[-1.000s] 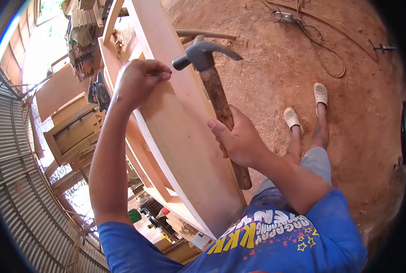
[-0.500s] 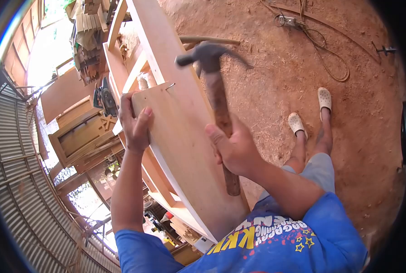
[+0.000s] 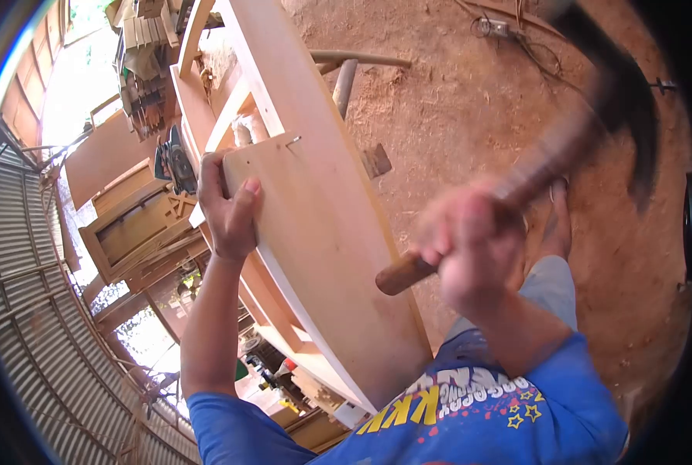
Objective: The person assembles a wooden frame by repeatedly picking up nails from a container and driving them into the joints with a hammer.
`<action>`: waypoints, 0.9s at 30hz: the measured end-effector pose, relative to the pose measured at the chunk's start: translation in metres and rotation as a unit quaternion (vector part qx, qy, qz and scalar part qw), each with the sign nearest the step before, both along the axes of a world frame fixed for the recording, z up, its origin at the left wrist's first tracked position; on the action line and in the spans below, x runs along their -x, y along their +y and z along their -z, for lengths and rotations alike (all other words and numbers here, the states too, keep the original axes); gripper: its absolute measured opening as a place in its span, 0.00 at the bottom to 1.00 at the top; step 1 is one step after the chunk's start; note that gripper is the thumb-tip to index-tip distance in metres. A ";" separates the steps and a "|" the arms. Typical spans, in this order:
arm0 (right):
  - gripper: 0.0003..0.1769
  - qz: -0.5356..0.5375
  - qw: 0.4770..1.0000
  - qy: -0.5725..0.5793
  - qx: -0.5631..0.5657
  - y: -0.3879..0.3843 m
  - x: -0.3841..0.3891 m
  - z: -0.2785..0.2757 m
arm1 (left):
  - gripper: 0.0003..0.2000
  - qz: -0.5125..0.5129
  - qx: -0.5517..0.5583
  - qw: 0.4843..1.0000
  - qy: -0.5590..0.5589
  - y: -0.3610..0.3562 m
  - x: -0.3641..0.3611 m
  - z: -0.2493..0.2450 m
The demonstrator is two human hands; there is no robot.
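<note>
My left hand (image 3: 231, 205) grips the edge of a pale wooden board (image 3: 315, 256) near its far corner, thumb on the top face. A nail (image 3: 293, 142) stands at a slant near that board's far end. The board lies against a long wooden frame (image 3: 296, 89). Over to the right, my right hand (image 3: 478, 240) is closed around the wooden handle of a claw hammer (image 3: 555, 159). The hammer is blurred, its head (image 3: 625, 97) up and right, well away from the nail.
An electrical outlet with cord (image 3: 493, 28) lies on the reddish dirt floor at the top right. Round poles (image 3: 346, 85) stick out past the frame. At left are a power tool (image 3: 177, 161), stacked wood (image 3: 146, 70) and a panelled wooden piece (image 3: 133, 232).
My right hand has swung the hammer away from the board, to the right, and the head now points to the upper right. My left hand keeps its hold on the board.
</note>
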State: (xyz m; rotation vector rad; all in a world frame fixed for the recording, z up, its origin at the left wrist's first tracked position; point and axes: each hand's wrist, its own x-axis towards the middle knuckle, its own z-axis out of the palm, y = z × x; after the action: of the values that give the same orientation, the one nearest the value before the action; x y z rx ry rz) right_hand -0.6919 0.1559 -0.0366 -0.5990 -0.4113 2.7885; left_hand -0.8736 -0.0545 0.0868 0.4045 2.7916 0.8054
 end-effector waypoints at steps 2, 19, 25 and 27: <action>0.12 -0.021 0.998 -0.005 -0.059 -0.012 -0.004 0.007 | 0.24 0.025 0.011 0.999 0.031 -0.001 0.002 0.001; 0.08 -0.213 0.970 -0.049 -0.107 -0.022 0.024 -0.006 | 0.25 0.000 0.017 1.000 0.012 -0.004 0.001 -0.002; 0.08 -0.151 0.985 -0.040 -0.076 -0.019 -0.003 0.002 | 0.25 0.010 0.015 1.000 0.018 -0.004 0.003 -0.003; 0.06 -0.263 0.955 -0.047 -0.129 -0.050 0.013 0.012 | 0.25 -0.015 0.015 1.000 0.001 -0.004 0.001 -0.003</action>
State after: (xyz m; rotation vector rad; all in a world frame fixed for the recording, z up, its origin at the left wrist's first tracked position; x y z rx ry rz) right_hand -0.7045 0.1061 -0.0487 -0.6345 -1.0785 3.1178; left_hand -0.8742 -0.0583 0.0901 0.3585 2.8152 0.7687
